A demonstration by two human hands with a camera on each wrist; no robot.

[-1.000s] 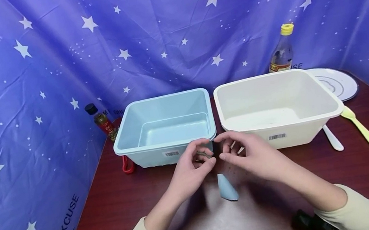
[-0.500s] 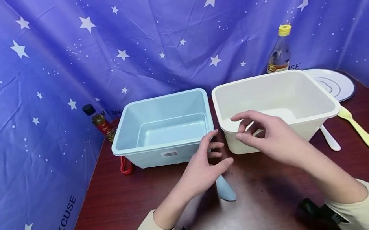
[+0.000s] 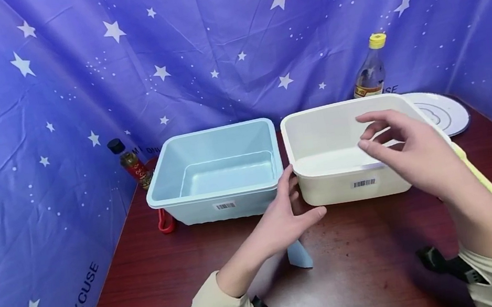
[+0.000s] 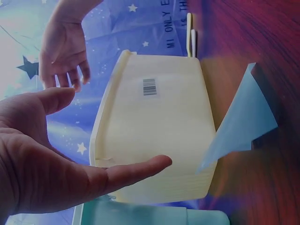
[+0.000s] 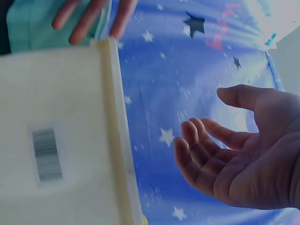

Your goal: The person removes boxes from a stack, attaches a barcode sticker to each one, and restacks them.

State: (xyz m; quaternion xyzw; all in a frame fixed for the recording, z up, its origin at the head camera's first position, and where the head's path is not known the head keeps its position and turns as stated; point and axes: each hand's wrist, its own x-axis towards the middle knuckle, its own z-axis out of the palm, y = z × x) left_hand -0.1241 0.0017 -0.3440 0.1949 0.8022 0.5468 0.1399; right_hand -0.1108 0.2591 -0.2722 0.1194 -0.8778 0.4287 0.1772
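My left hand (image 3: 280, 222) has its thumb and fingers spread, with fingertips right at the left front corner of the white plastic bin (image 3: 332, 187). Nothing is in its grasp. Over the right part of that bin's front rim hovers my right hand (image 3: 423, 159), fingers loosely bent and thumb apart, also holding nothing in the right wrist view. To the left stands the light blue plastic bin (image 3: 188, 211), with a barcode label on its front. A folded light blue piece (image 4: 248, 112), like paper or card, sits on the table below my left hand, which partly covers it in the head view.
A small black-capped bottle (image 3: 133, 165) and a red object (image 3: 167, 222) flank the blue bin's left side. Behind the white bin are a yellow-capped bottle (image 3: 369, 71) and a white plate (image 3: 445, 113); a yellow spoon (image 3: 480, 174) lies to its right. A starry curtain (image 3: 209, 37) surrounds the table.
My hands have parted from close together in front of the bins. The right has moved right, across the white bin's front; the left has shifted slightly right and spread its fingers.
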